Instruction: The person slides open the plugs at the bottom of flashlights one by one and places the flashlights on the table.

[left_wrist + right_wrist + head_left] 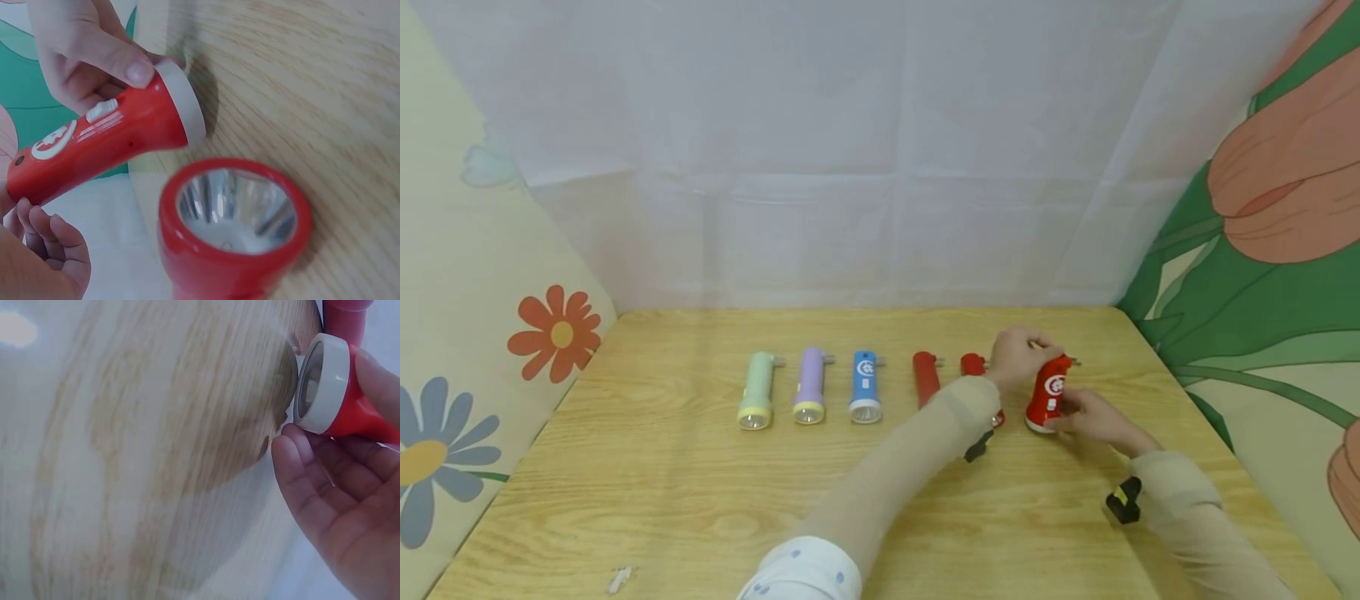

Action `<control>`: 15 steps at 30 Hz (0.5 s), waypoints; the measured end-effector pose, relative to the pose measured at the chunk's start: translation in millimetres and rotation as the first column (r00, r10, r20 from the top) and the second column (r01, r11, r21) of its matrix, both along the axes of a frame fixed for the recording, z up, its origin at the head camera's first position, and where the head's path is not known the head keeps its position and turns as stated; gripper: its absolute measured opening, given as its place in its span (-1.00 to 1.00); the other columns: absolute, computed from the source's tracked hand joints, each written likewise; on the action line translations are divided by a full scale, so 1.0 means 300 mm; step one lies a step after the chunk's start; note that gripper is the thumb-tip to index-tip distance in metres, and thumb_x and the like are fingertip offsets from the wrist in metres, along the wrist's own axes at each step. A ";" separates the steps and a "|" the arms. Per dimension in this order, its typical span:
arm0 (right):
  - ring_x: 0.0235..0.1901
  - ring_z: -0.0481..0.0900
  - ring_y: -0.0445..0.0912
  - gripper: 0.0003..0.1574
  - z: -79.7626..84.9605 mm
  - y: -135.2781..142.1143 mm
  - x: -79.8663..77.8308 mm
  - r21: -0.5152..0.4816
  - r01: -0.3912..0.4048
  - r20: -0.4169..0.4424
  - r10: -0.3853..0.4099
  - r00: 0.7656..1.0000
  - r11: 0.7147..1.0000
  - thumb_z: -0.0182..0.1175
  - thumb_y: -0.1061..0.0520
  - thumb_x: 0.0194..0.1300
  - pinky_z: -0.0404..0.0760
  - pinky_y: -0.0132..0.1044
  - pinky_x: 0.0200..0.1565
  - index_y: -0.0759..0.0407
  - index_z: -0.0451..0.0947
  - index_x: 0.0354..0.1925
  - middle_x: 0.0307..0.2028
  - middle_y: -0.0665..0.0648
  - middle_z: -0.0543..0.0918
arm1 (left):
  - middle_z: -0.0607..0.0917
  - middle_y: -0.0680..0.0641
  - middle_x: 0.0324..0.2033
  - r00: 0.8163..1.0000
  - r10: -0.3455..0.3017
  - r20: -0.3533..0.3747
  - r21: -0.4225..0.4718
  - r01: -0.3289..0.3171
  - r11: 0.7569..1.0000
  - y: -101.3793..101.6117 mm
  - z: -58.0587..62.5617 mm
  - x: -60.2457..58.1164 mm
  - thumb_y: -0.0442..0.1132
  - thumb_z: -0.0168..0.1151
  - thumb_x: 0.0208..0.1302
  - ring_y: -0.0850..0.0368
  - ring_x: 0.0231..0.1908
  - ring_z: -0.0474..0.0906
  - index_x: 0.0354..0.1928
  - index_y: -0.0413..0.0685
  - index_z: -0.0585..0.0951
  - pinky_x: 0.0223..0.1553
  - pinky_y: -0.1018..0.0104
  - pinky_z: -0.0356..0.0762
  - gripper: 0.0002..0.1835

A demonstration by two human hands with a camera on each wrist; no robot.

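A red flashlight (pixel 1047 392) with a white rim and a white emblem is at the right end of a row. My left hand (pixel 1019 357) holds its tail end, near the plug prongs. In the left wrist view the fingers (pixel 59 240) of that hand are curled by the tail. My right hand (pixel 1099 417) grips the lamp end, its thumb on the red body just behind the white rim (pixel 331 387). Beside it lies another red flashlight (pixel 973 364), partly hidden by my left arm; its shiny reflector (pixel 237 206) shows in the left wrist view.
Left along the wooden table (pixel 662 483) lie a red flashlight (pixel 927 379), a blue one (pixel 866 379), a purple one (pixel 811 383) and a mint green one (pixel 758 387). A white sheet (pixel 812 167) hangs behind; flower-patterned panels (pixel 1285 333) flank the table.
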State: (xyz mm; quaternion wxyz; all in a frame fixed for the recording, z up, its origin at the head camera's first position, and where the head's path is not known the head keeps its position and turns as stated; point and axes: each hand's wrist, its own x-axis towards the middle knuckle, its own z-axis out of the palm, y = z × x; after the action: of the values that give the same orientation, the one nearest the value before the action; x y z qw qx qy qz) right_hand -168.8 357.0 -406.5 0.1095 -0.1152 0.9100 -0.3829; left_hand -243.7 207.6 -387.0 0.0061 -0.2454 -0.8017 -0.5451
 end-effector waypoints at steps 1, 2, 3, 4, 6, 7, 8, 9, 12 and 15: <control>-0.19 0.52 -0.01 -0.49 0.000 0.001 0.001 -0.009 -0.007 0.008 0.007 1.000 1.000 0.27 0.20 0.12 0.50 -0.30 -0.20 0.49 0.42 -0.02 -0.19 0.25 0.62 | 0.64 0.18 -0.49 1.000 -0.004 -0.006 -0.007 0.004 1.000 -0.003 0.000 0.000 -0.15 0.31 0.12 0.39 -0.61 0.37 -0.43 -0.02 0.72 -0.62 0.59 0.34 -0.88; -0.20 0.52 -0.03 -0.50 0.000 0.002 0.002 -0.020 -0.012 0.017 0.012 1.000 1.000 0.26 0.20 0.13 0.49 -0.33 -0.21 0.49 0.42 -0.02 -0.20 0.25 0.62 | 0.65 0.17 -0.49 1.000 -0.010 -0.012 -0.009 0.010 1.000 -0.007 0.000 -0.001 -0.15 0.30 0.13 0.38 -0.61 0.37 -0.42 -0.03 0.72 -0.62 0.59 0.34 -0.87; -0.21 0.52 -0.04 -0.50 0.001 0.002 0.004 -0.028 -0.016 0.025 0.017 1.000 0.999 0.25 0.20 0.14 0.49 -0.34 -0.24 0.49 0.42 -0.02 -0.20 0.25 0.61 | 0.65 0.17 -0.49 1.000 -0.016 -0.012 -0.017 0.015 1.000 -0.010 0.000 -0.001 -0.15 0.29 0.14 0.38 -0.61 0.37 -0.41 -0.02 0.72 -0.62 0.59 0.34 -0.87; -0.22 0.51 -0.05 -0.50 0.002 0.002 0.007 -0.035 -0.019 0.034 0.021 0.999 0.999 0.24 0.20 0.15 0.49 -0.34 -0.25 0.50 0.41 -0.01 -0.20 0.25 0.61 | 0.66 0.16 -0.49 1.000 -0.020 -0.013 -0.020 0.020 1.000 -0.014 0.001 -0.002 -0.14 0.28 0.15 0.38 -0.62 0.37 -0.41 -0.03 0.72 -0.63 0.59 0.33 -0.86; -0.25 0.51 -0.06 -0.50 0.005 0.001 0.011 -0.043 -0.017 0.054 0.019 0.998 0.999 0.22 0.20 0.17 0.50 -0.33 -0.27 0.50 0.40 0.00 -0.20 0.25 0.61 | 0.67 0.14 -0.49 1.000 -0.021 -0.019 -0.027 0.021 0.999 -0.017 -0.002 -0.004 -0.14 0.26 0.17 0.38 -0.63 0.36 -0.39 -0.03 0.73 -0.63 0.59 0.33 -0.85; -0.26 0.51 -0.08 -0.50 0.007 0.000 0.014 -0.046 -0.015 0.062 0.018 0.998 0.999 0.21 0.19 0.18 0.51 -0.33 -0.29 0.51 0.39 0.00 -0.20 0.25 0.60 | 0.67 0.14 -0.49 1.000 -0.020 -0.015 -0.029 0.020 0.999 -0.019 -0.003 -0.005 -0.14 0.25 0.17 0.38 -0.64 0.35 -0.38 -0.03 0.73 -0.65 0.59 0.32 -0.85; -0.29 0.51 -0.08 -0.50 0.009 -0.001 0.016 -0.050 -0.014 0.070 0.017 0.997 0.999 0.21 0.20 0.18 0.52 -0.32 -0.31 0.52 0.39 -0.01 -0.21 0.25 0.60 | 0.66 0.15 -0.50 1.000 -0.018 -0.009 -0.029 0.018 0.999 -0.020 -0.006 -0.006 -0.13 0.25 0.18 0.38 -0.65 0.35 -0.37 -0.03 0.72 -0.66 0.58 0.32 -0.84; -0.31 0.51 -0.10 -0.50 0.011 -0.002 0.018 -0.051 -0.012 0.076 0.016 0.997 0.999 0.20 0.19 0.19 0.52 -0.31 -0.33 0.53 0.39 -0.01 -0.22 0.25 0.60 | 0.65 0.16 -0.52 1.000 -0.012 -0.004 -0.031 0.012 0.999 -0.021 -0.009 -0.007 -0.12 0.25 0.17 0.39 -0.67 0.34 -0.37 -0.02 0.72 -0.66 0.59 0.31 -0.84; -0.34 0.51 -0.15 -0.51 0.012 -0.004 0.021 -0.051 -0.005 0.085 0.009 0.996 0.999 0.19 0.20 0.19 0.53 -0.31 -0.36 0.55 0.39 -0.03 -0.24 0.26 0.60 | 0.62 0.17 -0.55 1.000 -0.004 0.026 -0.019 0.004 1.000 -0.024 -0.013 -0.007 -0.11 0.26 0.16 0.37 -0.68 0.33 -0.37 -0.02 0.72 -0.67 0.56 0.31 -0.83; -0.35 0.50 -0.15 -0.52 0.013 -0.005 0.022 -0.044 0.001 0.084 0.002 0.996 0.999 0.18 0.20 0.20 0.54 -0.30 -0.37 0.57 0.39 -0.04 -0.24 0.27 0.60 | 0.61 0.19 -0.55 0.998 -0.006 0.065 0.002 0.006 1.000 -0.027 -0.014 -0.006 -0.10 0.27 0.14 0.35 -0.67 0.34 -0.36 -0.03 0.72 -0.67 0.54 0.33 -0.82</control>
State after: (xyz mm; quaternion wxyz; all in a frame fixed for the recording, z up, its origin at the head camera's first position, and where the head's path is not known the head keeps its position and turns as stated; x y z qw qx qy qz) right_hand -162.3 355.6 -402.5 0.1451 -0.1016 0.8959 -0.4074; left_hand -245.5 199.5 -391.1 -0.0215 -0.2297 -0.8002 -0.5535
